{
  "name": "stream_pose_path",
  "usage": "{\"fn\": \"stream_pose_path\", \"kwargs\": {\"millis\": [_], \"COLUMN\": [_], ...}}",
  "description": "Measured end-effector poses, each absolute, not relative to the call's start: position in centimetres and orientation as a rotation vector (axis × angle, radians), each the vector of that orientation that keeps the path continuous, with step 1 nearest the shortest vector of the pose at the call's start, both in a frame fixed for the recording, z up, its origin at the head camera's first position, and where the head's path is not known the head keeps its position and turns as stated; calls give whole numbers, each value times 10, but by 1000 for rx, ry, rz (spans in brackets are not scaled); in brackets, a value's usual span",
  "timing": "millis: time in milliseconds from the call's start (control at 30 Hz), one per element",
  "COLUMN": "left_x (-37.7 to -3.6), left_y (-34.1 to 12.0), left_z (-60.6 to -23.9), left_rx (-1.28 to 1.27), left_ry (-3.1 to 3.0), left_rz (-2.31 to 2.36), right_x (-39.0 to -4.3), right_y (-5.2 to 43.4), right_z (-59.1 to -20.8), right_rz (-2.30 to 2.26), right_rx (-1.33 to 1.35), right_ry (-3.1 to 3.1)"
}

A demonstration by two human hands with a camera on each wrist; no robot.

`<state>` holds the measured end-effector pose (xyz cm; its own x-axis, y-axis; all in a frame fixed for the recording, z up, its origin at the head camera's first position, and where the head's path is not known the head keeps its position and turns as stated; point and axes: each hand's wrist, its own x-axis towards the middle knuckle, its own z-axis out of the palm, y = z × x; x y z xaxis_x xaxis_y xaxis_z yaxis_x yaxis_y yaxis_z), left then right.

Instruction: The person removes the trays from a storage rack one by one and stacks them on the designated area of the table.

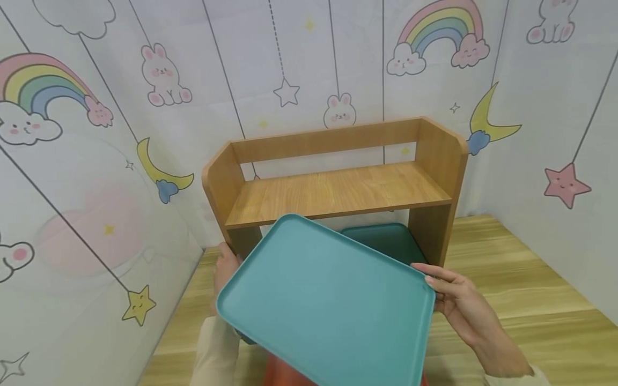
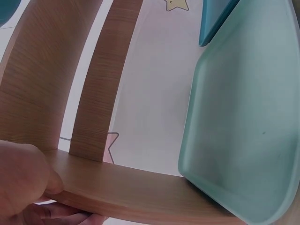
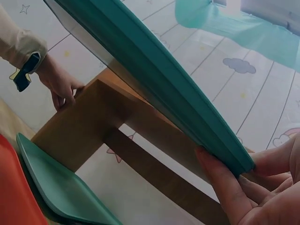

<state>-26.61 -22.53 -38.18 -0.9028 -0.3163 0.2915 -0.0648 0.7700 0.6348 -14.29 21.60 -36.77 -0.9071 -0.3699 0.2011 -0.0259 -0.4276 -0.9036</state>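
Teal tray (image 1: pixel 333 305) is up in the air over the table (image 1: pixel 541 305), tilted, in front of the shelf (image 1: pixel 338 193); its lower part runs out of the head view. Right hand (image 1: pixel 465 305) has it by one corner, fingers pinching the rim, thumb opposite. Left hand (image 1: pixel 226 271) is on the shelf's left panel, fingers and thumb pinching the panel's edge. Shelf stands along the table's back edge, between the back corners. Dark green tray (image 1: pixel 388 244) is in the lower bay, toward the right panel. Green tray (image 3: pixel 65 183) is at the left panel; can't tell if touching. Red item (image 3: pixel 16 187) is just beside it, mostly hidden, on the side away from the back edge.
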Motion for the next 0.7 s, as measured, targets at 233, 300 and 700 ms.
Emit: {"fn": "stream_pose_path", "kwargs": {"millis": [233,300,700], "left_x": [-260,-259,-257], "left_y": [-223,-222,-223], "left_z": [-380,-381,-381], "left_rx": [273,269,187], "left_ry": [-2558,-2544,-2486], "left_rz": [-875,-858,-790], "right_x": [-145,-146,-146], "right_y": [219,220,229], "right_z": [-373,-374,-382], "right_rz": [-2422,-2425,-2406], "right_rx": [-565,-566,-547], "right_ry": [1529,1517,1557]}}
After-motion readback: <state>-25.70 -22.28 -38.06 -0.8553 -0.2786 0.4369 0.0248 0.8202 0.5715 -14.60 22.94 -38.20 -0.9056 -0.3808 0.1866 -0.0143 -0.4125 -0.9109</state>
